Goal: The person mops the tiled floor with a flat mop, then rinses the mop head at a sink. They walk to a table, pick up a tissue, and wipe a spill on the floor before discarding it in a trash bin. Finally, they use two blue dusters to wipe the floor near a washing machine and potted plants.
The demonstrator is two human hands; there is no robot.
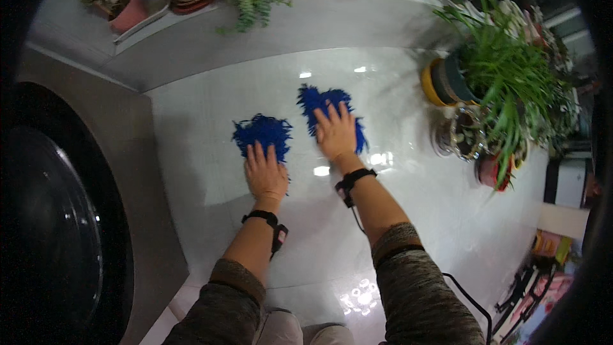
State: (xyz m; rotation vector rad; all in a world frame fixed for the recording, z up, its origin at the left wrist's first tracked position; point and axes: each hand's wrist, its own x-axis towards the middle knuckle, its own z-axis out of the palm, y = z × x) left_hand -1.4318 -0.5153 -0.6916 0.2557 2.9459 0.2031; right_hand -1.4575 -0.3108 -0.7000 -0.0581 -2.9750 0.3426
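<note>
Two blue shaggy cleaning cloths or mitts lie on the glossy light floor tiles [215, 91]. My left hand [266, 175] rests palm down on the lower part of the left blue cloth [263, 133], fingers spread a little. My right hand [336, 132] presses flat on the right blue cloth [313, 100], which sticks out past the fingertips and to the right of the hand. The two cloths are apart. Each wrist wears a black strap with a small device. Whether either hand grips its cloth is hidden beneath the palm.
A front-loading appliance with a round dark door [57, 220] stands at left. Along the top, a ledge [306, 19] bears potted plants. At right stand a leafy plant in a dark pot [452, 76], a glass pot [467, 134] and a red pot [493, 172]. A black cable [471, 299] runs at lower right.
</note>
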